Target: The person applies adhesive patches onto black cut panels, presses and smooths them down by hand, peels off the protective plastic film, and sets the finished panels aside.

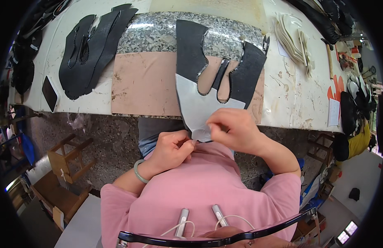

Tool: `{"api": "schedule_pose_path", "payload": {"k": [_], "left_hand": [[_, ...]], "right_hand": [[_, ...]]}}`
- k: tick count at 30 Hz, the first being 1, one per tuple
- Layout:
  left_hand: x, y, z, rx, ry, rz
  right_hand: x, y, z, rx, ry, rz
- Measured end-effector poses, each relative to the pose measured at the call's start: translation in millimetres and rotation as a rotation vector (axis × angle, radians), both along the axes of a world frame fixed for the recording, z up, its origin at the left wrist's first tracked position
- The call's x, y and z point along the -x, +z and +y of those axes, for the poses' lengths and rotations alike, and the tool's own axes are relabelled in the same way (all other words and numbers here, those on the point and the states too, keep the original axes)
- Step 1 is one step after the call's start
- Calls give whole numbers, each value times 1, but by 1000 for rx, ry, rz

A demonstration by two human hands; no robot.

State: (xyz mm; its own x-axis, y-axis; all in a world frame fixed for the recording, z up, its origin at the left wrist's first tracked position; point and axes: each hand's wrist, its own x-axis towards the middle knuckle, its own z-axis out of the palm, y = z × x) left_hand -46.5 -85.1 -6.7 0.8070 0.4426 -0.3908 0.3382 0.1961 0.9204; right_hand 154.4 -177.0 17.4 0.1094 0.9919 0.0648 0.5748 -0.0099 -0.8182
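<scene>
A black leather upper piece with cut-out openings lies across the table's front edge, and a light grey patch covers its near part. At the piece's near tip, close to my body, my left hand is closed in a pinch on the edge. My right hand hovers over the right side of the grey patch with its fingers curled together. Whatever those fingers hold, if anything, is hidden. A narrow black strip stands between the openings.
Under the piece are a tan board and a speckled stone slab. More black leather pieces and a phone lie left. To the right are stacked off-white sheets and orange-handled scissors. A wooden stool stands at lower left.
</scene>
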Motion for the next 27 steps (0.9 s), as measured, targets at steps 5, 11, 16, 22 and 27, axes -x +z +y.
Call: {"api": "schedule_pose_path", "payload": {"k": [5,11,16,22,27], "left_hand": [[3,-6,3,136,-38,-23],[-5,1,5,161,-1,-126],[2,-15,-1,487,21,41],[-2,-14,3,382,-17,118],[0,-6,1,-198,37,-17]], "right_hand": [[5,-1,-7,51,28,138],[7,2,-11,183,208,186],[2,9,-12,365,33,413],[-3,9,-12,285,-274,929],[4,15,-11,248,74,251]]}}
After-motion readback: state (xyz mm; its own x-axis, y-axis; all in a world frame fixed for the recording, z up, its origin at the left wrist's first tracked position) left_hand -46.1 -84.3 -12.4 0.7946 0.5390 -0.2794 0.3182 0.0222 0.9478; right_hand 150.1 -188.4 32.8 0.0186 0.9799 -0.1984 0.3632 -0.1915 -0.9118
